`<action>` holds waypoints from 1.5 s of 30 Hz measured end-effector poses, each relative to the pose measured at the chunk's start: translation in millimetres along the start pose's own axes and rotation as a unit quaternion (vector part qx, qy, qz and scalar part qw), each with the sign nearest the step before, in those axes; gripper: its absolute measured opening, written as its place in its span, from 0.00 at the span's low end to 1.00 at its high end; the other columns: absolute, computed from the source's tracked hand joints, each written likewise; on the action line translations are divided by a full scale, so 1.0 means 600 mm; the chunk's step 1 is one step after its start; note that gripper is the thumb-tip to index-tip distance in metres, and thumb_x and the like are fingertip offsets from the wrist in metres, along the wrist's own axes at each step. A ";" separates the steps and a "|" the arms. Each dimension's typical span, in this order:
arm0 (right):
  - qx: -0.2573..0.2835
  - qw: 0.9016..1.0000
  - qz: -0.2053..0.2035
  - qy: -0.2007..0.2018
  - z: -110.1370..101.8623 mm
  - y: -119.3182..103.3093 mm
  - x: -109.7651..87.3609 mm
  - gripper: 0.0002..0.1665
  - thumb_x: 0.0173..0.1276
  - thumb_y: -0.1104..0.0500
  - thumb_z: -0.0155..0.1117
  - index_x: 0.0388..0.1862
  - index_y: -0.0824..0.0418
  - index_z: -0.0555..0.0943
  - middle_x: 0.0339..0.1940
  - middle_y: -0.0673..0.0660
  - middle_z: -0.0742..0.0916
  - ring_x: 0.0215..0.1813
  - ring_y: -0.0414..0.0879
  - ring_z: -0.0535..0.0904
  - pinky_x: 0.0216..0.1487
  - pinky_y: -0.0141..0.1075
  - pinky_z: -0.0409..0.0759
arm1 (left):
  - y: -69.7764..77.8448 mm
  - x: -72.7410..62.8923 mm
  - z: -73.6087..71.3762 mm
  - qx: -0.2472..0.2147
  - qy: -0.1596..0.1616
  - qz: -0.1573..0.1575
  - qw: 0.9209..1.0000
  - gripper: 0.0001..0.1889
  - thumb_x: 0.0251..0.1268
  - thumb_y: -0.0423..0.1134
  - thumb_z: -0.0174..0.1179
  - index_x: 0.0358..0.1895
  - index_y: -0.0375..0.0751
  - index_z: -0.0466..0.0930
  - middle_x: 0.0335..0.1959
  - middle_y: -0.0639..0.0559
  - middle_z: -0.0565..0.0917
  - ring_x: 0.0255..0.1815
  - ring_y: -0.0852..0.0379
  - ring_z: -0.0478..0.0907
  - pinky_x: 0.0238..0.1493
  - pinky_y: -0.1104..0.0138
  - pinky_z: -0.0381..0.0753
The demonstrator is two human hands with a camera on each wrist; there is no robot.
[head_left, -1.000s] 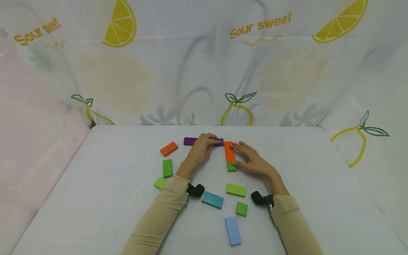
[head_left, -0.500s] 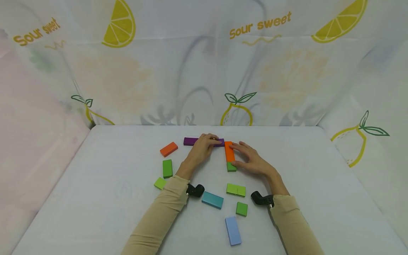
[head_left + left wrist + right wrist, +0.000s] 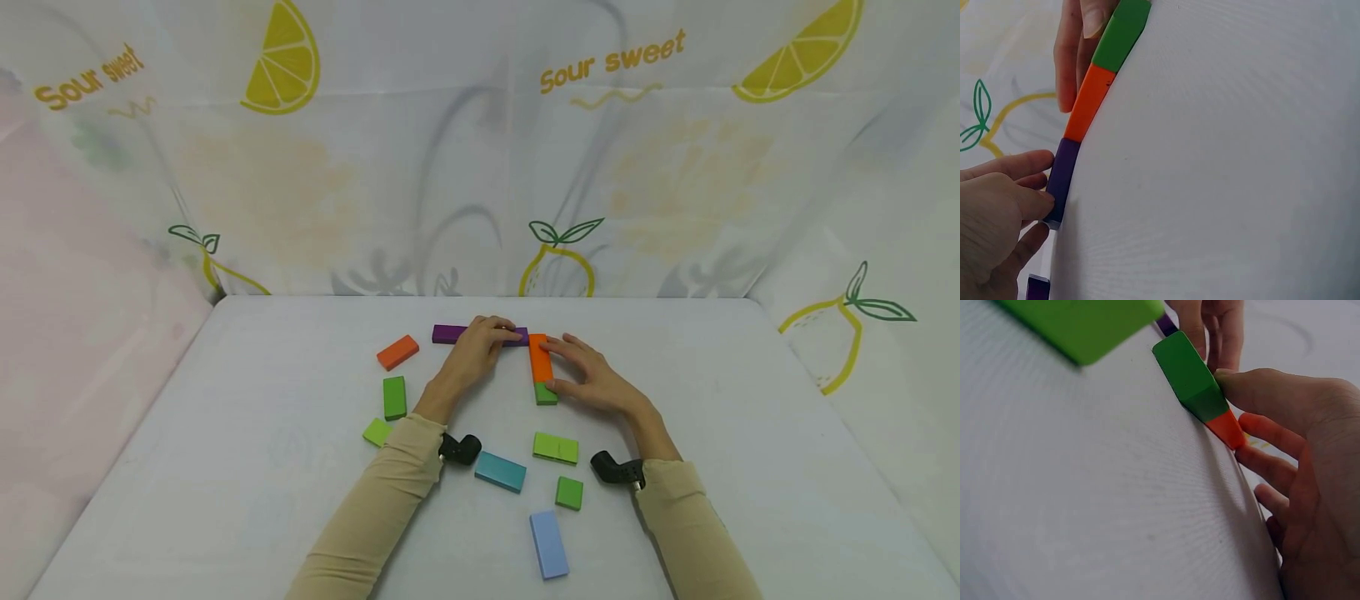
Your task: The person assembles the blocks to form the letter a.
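My left hand pinches a purple block between thumb and fingers at the back of the table. A second purple block lies to its left, partly behind the hand. The held block's right end meets the top corner of an orange block that points toward me. Directly below the orange one, end to end with it, is a green block. My right hand rests along the right side of these two, its fingers extended to the orange block and the thumb touching the green one.
Nearer me lie a lime block, a teal block, a small green block and a light blue block. To the left are a red-orange block, a green block and a lime block partly behind the sleeve.
The pinched purple block has slid very slightly right, up against the orange block. Both hands otherwise keep their places.
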State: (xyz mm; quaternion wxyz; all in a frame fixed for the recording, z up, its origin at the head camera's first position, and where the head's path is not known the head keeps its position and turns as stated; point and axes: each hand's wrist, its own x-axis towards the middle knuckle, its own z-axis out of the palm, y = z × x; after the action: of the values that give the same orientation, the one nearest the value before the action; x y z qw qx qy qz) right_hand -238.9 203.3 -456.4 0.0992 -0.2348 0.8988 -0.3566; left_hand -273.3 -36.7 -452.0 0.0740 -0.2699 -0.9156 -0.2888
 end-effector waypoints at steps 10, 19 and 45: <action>0.000 1.000 -0.003 0.002 -0.001 -0.002 0.000 0.38 0.64 0.47 0.63 0.72 0.48 0.63 0.76 0.55 0.62 0.78 0.57 0.45 0.70 0.66 0.44 | -0.002 0.001 -0.001 -0.009 -0.005 0.001 1.000 0.16 0.68 0.27 0.51 0.50 0.45 0.84 0.55 0.50 0.80 0.59 0.52 0.72 0.65 0.62 0.70; 0.000 1.000 -0.011 0.005 0.000 -0.003 -0.001 0.38 0.63 0.47 0.64 0.71 0.49 0.64 0.75 0.55 0.64 0.78 0.58 0.46 0.70 0.66 0.44 | -0.001 -0.001 0.001 -0.020 0.003 0.003 1.000 0.15 0.67 0.26 0.51 0.49 0.44 0.84 0.55 0.50 0.80 0.58 0.51 0.72 0.64 0.61 0.70; -0.003 1.000 0.006 -0.001 -0.002 -0.005 -0.002 0.38 0.63 0.45 0.63 0.71 0.46 0.63 0.76 0.55 0.61 0.78 0.57 0.45 0.69 0.67 0.44 | 0.039 -0.003 -0.083 -0.010 -0.003 0.001 1.000 0.13 0.64 0.36 0.59 0.52 0.46 0.80 0.54 0.49 0.80 0.58 0.48 0.75 0.59 0.53 0.74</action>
State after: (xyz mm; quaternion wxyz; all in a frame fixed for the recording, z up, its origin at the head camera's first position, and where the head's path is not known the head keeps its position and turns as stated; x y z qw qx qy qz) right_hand -237.2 202.8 -453.5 0.1019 -0.2297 0.9011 -0.3533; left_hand -260.5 -49.8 -400.3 0.0685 -0.2721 -0.9126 -0.2972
